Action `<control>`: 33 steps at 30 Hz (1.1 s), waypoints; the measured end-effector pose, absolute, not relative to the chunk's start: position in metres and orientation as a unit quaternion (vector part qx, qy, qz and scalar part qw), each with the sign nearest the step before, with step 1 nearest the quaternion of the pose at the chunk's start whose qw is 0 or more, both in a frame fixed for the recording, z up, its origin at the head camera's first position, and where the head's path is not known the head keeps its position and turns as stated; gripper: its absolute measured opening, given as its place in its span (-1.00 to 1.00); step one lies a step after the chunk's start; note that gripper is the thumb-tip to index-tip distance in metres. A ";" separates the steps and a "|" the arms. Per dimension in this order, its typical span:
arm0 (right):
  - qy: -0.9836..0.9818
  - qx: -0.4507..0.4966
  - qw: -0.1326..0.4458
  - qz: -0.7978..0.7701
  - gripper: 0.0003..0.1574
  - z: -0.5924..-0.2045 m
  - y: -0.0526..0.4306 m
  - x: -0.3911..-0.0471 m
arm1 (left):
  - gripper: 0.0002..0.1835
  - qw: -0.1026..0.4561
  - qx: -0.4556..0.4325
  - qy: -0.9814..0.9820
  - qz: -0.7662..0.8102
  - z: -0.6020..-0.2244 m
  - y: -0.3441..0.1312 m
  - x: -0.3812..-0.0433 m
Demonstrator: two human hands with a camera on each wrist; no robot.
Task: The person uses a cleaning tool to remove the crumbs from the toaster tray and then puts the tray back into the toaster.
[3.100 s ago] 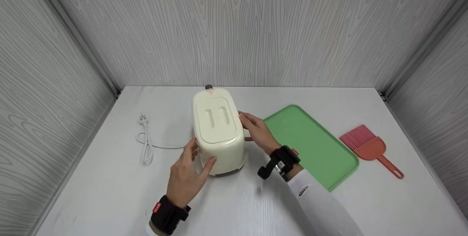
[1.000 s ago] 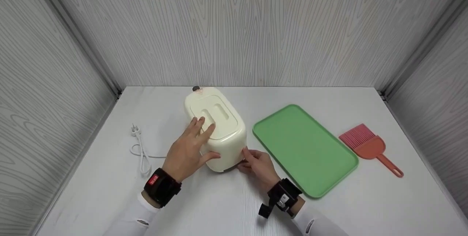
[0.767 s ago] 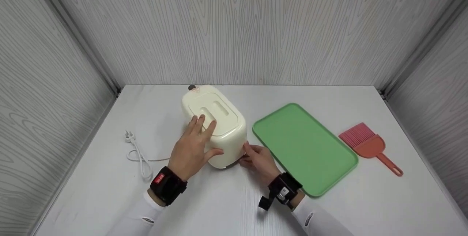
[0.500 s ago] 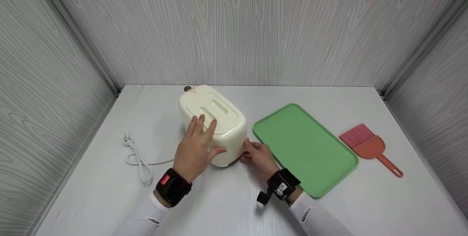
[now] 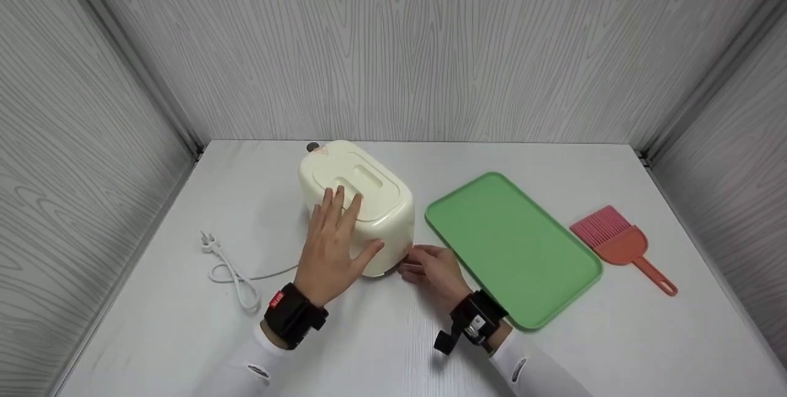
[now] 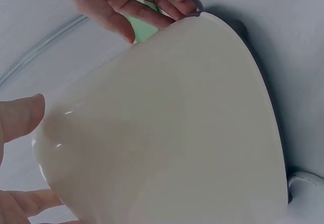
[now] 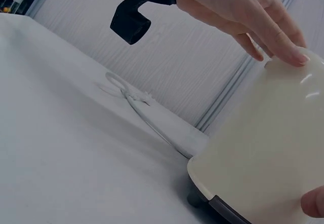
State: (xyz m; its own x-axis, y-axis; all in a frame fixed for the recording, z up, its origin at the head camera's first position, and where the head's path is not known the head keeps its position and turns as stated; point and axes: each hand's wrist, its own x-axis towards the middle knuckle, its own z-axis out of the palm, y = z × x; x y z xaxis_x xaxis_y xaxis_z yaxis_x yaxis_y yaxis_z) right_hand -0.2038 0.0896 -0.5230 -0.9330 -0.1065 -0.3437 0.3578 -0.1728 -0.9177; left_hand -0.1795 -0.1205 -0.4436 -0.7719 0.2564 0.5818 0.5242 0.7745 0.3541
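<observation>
A cream toaster (image 5: 393, 231), its lid (image 5: 384, 197) on top, stands slanted on the white table, far end toward the left. My left hand (image 5: 329, 255) rests on it, fingers spread straight over the lid and thumb near the upper edge of its near end. Low at the near right corner is my right hand (image 5: 436, 271); its fingertips reach the bottom edge. The right wrist view shows the right thumb (image 7: 314, 201) against the cream wall and a dark strip (image 7: 228, 211) along the base. Whether the right fingers grip anything is hard to see.
A white cord with its plug (image 5: 209, 241) lies left of the toaster. To the right is a green tray (image 5: 510, 243), close beside my right hand. Farther right lies an orange-handled piece with pink ridges (image 5: 622, 244), like a small dustpan and brush. Grey wood-grain walls enclose the table.
The toaster has turned, its far end swinging left, and the plug has shifted left and nearer. My left hand went from its side onto the lid; my right hand moved down to the near corner.
</observation>
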 end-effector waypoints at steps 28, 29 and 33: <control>0.573 0.093 0.174 -0.796 -0.61 -0.536 0.078 -0.203 | -0.32 0.293 -0.236 -0.908 -0.185 -0.456 -0.106 -0.185; 0.574 0.092 0.174 -0.795 -0.62 -0.536 0.079 -0.203 | -0.32 0.294 -0.236 -0.908 -0.184 -0.456 -0.106 -0.185; 0.583 0.087 0.177 -0.788 -0.64 -0.535 0.079 -0.203 | -0.32 0.292 -0.235 -0.909 -0.180 -0.456 -0.106 -0.186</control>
State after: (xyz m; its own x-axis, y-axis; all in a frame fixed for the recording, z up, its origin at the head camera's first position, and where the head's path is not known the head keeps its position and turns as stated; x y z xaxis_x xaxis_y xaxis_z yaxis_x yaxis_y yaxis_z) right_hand -0.2027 0.0788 -0.5352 -0.9219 -0.1786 -0.3437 0.3809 -0.2571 -0.8882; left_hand -0.1857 -0.1063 -0.4558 -0.7184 0.3220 0.6166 0.5329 0.8245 0.1903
